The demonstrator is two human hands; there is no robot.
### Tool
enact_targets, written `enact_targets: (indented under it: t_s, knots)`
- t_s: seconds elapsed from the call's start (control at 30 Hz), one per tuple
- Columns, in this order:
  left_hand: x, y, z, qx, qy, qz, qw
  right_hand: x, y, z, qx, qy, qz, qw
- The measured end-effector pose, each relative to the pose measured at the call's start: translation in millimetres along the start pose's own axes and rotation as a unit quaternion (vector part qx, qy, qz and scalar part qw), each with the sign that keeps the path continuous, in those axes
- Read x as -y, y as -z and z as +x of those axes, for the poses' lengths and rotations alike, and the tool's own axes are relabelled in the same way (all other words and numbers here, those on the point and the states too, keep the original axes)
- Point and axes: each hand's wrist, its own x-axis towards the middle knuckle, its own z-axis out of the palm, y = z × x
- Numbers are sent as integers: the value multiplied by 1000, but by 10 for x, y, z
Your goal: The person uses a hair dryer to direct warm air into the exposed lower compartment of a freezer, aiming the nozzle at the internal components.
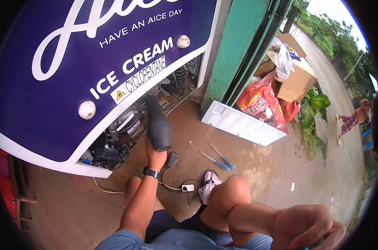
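My left hand (155, 156), with a watch at the wrist, is wrapped round a black blower (159, 127) shaped like a hair dryer. Its narrow end points into the open lower compartment of a purple ice cream freezer (43, 112). Inside are a dark compressor (128, 118), wires and a dusty black part at the left. Away at the lower right, beyond my knee, my right hand (310, 227) has its fingers curled together. A tiny teal bit shows at the fingertips, but what it belongs to is hidden.
Two blue-handled screwdrivers (220, 161) lie on the concrete near a white power socket (187, 188) and black adapter (172, 159). A white vented panel (243, 124) leans by the green post (226, 54). Bags and a cardboard box (297, 81) stand behind; a person (351, 118) is farther right.
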Motion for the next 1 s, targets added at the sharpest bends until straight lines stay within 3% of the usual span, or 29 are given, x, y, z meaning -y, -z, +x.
enact_targets:
  t_s: [0.13, 0.2, 0.47, 0.5, 0.57, 0.63, 0.73, 0.87, 0.97, 1.0]
  knots:
    - [-75, 34, -57, 10, 32, -1, 999, 8, -6, 2, -2, 1, 7, 1000]
    - [-105, 33, -57, 28, 93, -73, 993, -28, -29, 4, -10, 15, 21, 1000]
    - [-35, 87, 17, 53, 124, -60, 989, 49, 62, 49, -39, 64, 116, 990]
    - [-9, 71, 10, 48, 132, -66, 988, 257, 282, 111, 38, -31, 102, 994]
    - [-37, 49, -2, 39, 137, -87, 986, 299, 304, 115, 115, -125, 86, 982]
    - [-44, 20, -30, 33, 145, -110, 983, 91, 8, 31, -23, 19, 44, 999]
    - [-21, 10, -52, 56, 171, -112, 977, 104, 12, 36, -24, 27, 35, 999]
    - [107, -28, -60, 55, 120, -100, 986, 93, 18, 33, -20, 22, 35, 999]
    - [174, -43, -78, 44, 102, -94, 989, 41, -6, 27, -29, 75, 93, 992]
    - [172, -41, -77, 38, 97, -92, 990, 89, 1, 29, -22, 48, 63, 997]
